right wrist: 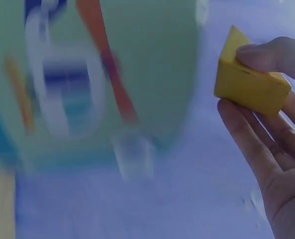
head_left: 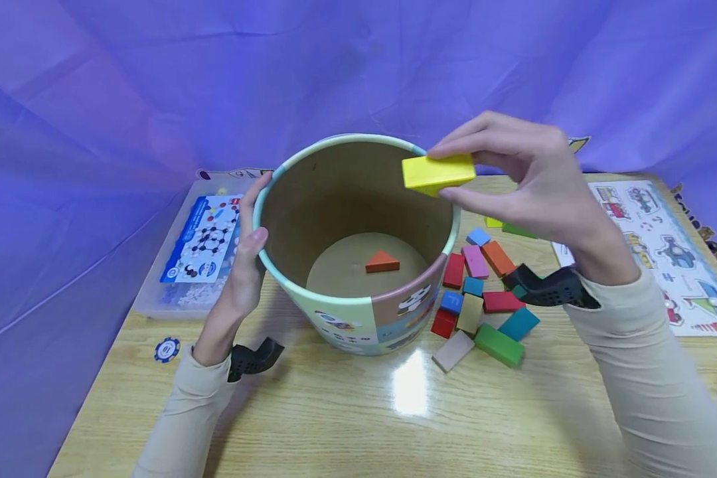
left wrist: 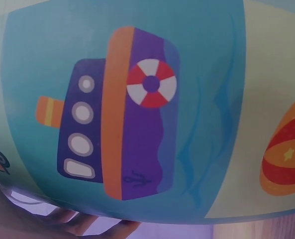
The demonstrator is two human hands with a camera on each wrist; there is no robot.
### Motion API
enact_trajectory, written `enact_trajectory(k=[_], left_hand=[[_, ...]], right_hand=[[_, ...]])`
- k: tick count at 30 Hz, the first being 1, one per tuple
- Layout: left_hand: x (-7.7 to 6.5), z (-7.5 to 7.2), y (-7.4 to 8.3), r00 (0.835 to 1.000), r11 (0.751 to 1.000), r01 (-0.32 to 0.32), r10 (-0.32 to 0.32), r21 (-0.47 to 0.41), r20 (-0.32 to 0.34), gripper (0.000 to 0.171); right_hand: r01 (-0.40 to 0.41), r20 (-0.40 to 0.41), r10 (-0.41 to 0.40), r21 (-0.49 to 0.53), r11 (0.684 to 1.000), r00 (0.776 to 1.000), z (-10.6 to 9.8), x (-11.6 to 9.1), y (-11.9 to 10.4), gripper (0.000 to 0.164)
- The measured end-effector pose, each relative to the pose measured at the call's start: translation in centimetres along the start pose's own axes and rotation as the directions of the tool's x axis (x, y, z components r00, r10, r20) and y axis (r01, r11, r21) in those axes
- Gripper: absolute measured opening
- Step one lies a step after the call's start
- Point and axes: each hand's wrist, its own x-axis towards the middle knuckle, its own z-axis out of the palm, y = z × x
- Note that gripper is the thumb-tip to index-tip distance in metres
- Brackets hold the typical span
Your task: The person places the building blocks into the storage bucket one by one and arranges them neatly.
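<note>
A large bucket (head_left: pixel 328 302) with a pale green rim and cartoon pictures stands on the table. My left hand (head_left: pixel 246 265) holds its left side at the rim; in the left wrist view, the fingers (left wrist: pixel 82 222) show along the bucket's edge below a printed boat. Over the far right rim, my right hand (head_left: pixel 532 176) pinches a yellow block (head_left: pixel 439 172) between thumb and fingers. The right wrist view shows that block (right wrist: pixel 249 82) beside the blurred bucket wall. Inside the bucket, an orange-red triangular block (head_left: pixel 383 261) lies on the bottom.
Several coloured blocks, including a green block (head_left: pixel 499 344) and a teal block (head_left: pixel 519 324), lie scattered right of the bucket. A puzzle board (head_left: pixel 663 252) is farther right. At left are a clear plastic box (head_left: pixel 149 295) and a poker chip (head_left: pixel 166 350). A purple curtain (head_left: pixel 358 73) hangs behind.
</note>
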Motion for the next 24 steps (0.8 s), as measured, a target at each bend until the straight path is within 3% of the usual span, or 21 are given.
enact_trajectory(k=[4,9,18,24], left_hand=[[0.0,0.0,-0.2,1.000,1.000,0.013,-0.013,-0.005,0.007,0.078],[0.0,0.0,-0.3,1.000,1.000,0.017,-0.017,0.005,0.015,0.077],[0.0,0.1,0.0,1.000,1.000,0.010,-0.010,0.001,0.021,0.077],[0.1,0.2,0.5,1.000,1.000,0.002,-0.002,-0.008,0.021,0.075]], right_hand=[[-0.005,0.050,0.004,0.011,1.000,0.999,2.0,0.7,0.5,0.043],[-0.011,0.065,0.010,0.011,1.000,0.998,3.0,1.0,1.1,0.040],[0.007,0.083,-0.011,0.044,0.999,0.996,3.1,1.2,1.7,0.038],[0.020,0.054,-0.026,0.111,0.994,0.998,1.7,0.9,1.7,0.038]])
